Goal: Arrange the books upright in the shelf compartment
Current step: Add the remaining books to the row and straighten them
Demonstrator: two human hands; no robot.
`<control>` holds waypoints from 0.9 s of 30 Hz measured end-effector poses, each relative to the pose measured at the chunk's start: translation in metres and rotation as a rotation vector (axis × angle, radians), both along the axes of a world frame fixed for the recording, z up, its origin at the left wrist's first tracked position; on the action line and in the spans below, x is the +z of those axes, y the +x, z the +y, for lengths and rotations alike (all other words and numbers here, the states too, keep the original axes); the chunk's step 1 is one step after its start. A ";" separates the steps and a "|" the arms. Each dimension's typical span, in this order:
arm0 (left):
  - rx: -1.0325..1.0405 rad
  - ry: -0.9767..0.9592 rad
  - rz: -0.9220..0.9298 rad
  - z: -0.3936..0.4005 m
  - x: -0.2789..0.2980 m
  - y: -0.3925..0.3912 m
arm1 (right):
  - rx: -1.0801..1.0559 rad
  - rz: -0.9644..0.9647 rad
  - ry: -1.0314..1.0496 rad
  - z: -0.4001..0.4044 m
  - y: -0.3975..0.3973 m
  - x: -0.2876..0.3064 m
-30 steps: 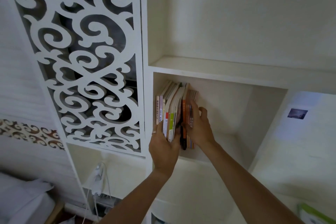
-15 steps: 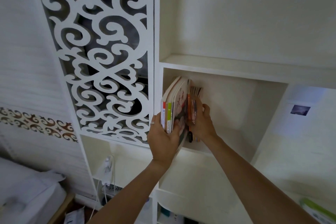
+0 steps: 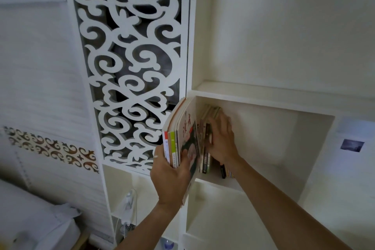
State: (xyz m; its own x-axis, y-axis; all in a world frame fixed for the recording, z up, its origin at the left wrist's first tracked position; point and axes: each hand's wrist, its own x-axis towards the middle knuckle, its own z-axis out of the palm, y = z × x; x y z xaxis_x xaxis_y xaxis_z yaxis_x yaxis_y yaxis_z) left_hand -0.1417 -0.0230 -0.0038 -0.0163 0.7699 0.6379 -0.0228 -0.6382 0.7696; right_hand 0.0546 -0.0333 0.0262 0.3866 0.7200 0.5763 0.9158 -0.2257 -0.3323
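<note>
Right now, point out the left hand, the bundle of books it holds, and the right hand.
left hand (image 3: pixel 169 180): head view, back of hand.
bundle of books (image 3: pixel 177 128): head view, spines.
right hand (image 3: pixel 222 140): head view, back of hand.

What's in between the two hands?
Books. In the head view, the left hand grips a bundle of books pulled partly out, and upright books stand between that bundle and the right hand.

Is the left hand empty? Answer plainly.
No, the left hand grips a bundle of books at the shelf compartment's left edge.
</note>
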 end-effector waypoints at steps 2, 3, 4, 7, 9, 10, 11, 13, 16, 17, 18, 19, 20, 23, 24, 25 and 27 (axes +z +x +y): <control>0.006 -0.013 0.013 0.001 -0.003 -0.002 | -0.010 -0.006 -0.129 0.012 -0.002 0.004; 0.008 -0.016 0.017 0.002 -0.004 -0.003 | -0.039 -0.001 -0.187 0.015 -0.004 0.004; 0.007 -0.014 0.017 0.002 -0.005 -0.005 | -0.069 -0.008 -0.206 0.018 -0.004 0.003; -0.001 0.005 0.010 0.002 -0.009 -0.007 | -0.124 -0.008 -0.108 0.023 -0.004 -0.003; -0.007 0.000 0.004 0.002 -0.013 -0.006 | -0.185 -0.005 -0.034 0.028 -0.005 -0.002; -0.012 0.000 0.002 0.002 -0.015 -0.006 | -0.224 -0.021 -0.008 0.030 -0.005 -0.002; -0.015 0.002 0.003 0.002 -0.017 -0.005 | -0.263 -0.044 0.016 0.033 -0.005 -0.001; -0.016 0.006 0.007 0.003 -0.019 -0.003 | -0.320 -0.073 0.055 0.036 -0.003 -0.003; -0.020 0.011 0.007 0.001 -0.017 0.000 | -0.377 -0.085 0.085 0.037 0.003 -0.007; -0.022 0.017 0.009 0.000 -0.016 0.001 | -0.391 -0.097 0.089 0.038 0.005 -0.008; -0.024 0.024 0.012 -0.002 -0.014 0.001 | -0.403 -0.110 0.099 0.039 0.005 -0.009; -0.027 0.028 0.015 -0.003 -0.012 0.002 | -0.412 -0.119 0.118 0.039 0.005 -0.010; -0.029 0.027 0.018 -0.004 -0.011 0.003 | -0.418 -0.112 0.146 0.040 0.005 -0.011; -0.029 0.019 0.016 -0.005 -0.013 0.006 | -0.489 0.038 0.242 0.037 0.003 -0.014; -0.026 0.021 0.015 -0.005 -0.014 0.008 | -0.525 0.120 0.264 0.037 0.003 -0.016; -0.024 0.022 0.016 -0.004 -0.015 0.009 | -0.550 0.221 0.276 0.037 0.003 -0.019; -0.023 0.021 0.019 -0.004 -0.016 0.011 | -0.539 0.460 0.290 0.037 0.002 -0.023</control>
